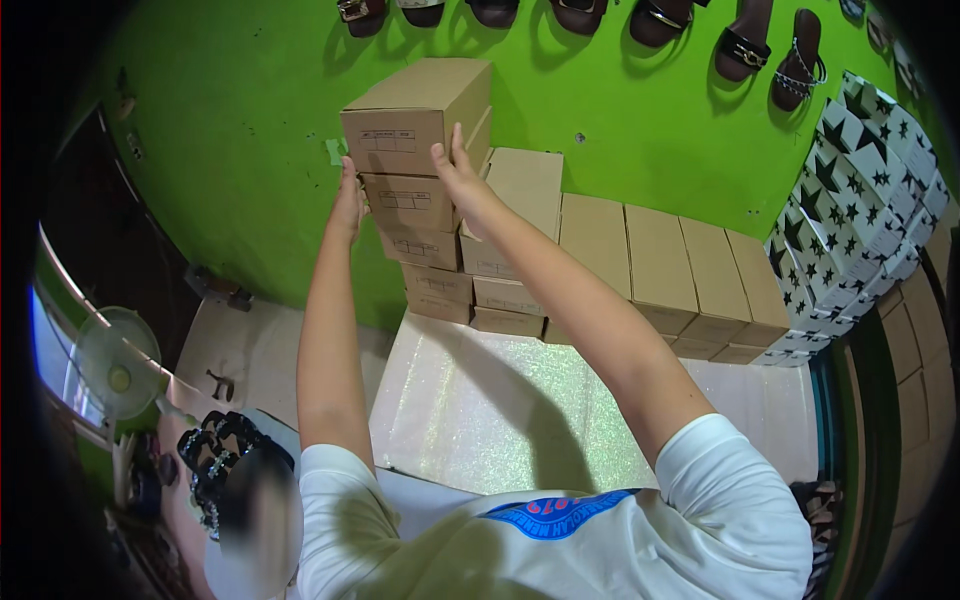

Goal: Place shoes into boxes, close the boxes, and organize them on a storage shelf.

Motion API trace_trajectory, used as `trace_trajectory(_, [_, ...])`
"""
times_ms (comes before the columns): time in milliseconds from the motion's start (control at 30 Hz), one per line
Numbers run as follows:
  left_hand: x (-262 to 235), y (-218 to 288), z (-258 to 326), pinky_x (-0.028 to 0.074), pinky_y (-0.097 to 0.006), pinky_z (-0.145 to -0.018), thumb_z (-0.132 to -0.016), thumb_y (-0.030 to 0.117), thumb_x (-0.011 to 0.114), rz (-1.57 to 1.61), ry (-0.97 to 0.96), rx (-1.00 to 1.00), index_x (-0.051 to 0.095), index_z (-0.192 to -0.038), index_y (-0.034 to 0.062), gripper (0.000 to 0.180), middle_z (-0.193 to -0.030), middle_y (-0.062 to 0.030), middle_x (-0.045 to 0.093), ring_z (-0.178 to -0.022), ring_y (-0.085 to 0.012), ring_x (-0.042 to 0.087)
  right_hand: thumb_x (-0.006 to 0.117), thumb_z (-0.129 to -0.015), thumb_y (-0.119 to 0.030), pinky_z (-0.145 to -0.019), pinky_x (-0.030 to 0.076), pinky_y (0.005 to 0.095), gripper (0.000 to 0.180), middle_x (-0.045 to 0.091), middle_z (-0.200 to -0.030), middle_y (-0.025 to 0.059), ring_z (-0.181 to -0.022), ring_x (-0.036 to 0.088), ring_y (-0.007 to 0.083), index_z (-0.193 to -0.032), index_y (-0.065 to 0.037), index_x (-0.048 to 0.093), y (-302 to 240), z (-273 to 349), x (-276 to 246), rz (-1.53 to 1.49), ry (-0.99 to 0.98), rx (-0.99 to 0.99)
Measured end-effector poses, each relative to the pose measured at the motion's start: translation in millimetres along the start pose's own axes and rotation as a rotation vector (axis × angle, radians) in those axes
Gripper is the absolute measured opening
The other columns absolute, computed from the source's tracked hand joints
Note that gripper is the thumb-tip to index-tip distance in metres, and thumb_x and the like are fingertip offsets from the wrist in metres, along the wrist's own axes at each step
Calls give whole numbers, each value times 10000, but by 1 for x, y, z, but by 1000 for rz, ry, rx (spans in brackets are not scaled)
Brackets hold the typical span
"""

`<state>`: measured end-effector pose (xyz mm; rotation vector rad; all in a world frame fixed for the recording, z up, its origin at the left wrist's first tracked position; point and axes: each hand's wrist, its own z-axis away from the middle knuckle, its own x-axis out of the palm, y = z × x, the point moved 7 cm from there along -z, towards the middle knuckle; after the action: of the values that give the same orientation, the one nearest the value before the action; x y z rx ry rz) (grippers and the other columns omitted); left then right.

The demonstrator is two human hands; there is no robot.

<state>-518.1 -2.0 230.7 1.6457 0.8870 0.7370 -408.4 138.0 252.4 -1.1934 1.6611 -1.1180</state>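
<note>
A tall stack of brown cardboard shoeboxes stands against the green wall, its top shoebox [400,138] reaching highest. My left hand [347,207] is at the stack's left side, thumb upward and fingers curled by the second shoebox [408,203]. Against the right side rests my right hand [464,187], its thumb on the front edge and a finger pointing up along the side. Between them, both hands clasp the stack around where the two upper boxes meet. Part of the lower stack [437,284] is behind my right hand and forearm.
Lower rows of brown shoeboxes [655,250] continue rightward on a glittery white surface [480,400]. White star-patterned boxes [850,200] are piled at the right. Sandals [742,48] hang along the wall above. At left are a fan [118,365] and black strappy sandals [222,455].
</note>
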Motion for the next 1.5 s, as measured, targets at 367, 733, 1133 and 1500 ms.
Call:
trace_trajectory(367, [60,62,105,200,-382,-1054,-763,716,399,134,-138,426,43,-1412,75,980,-1445,-100,155,-1322,-231,199,375,-779,-701,-1056,139,453,945,-49,-1465,183,-1353,30,332,-1400,-195,-127,-83,108,-35,48,-94,-191])
trace_trajectory(733, [216,1,266,255,-418,-1015,-551,844,488,85,-220,266,-38,-1419,118,1248,-1416,-126,194,-1267,-280,282,439,-836,-582,-1044,232,376,907,41,-1472,147,-1341,133,276,-1402,-166,-135,-67,344,-130,51,17,-78])
trace_trajectory(1133, [266,-86,425,191,-438,-1053,-526,708,676,448,-298,20,33,-1416,133,1240,-1435,-108,179,-1305,-282,226,370,-675,-805,-1082,65,409,1153,-28,-1457,222,-1351,1,352,-1393,-22,-78,41,503,-128,153,-91,166])
trace_trajectory(1500, [225,-188,443,254,-379,-1024,-576,774,578,57,-233,-77,195,-1327,-38,1170,-1296,-186,357,-1236,-284,338,432,-805,-632,-1086,66,381,985,-57,-1462,201,-1358,6,313,-1395,-42,-91,133,510,-100,-36,-154,141])
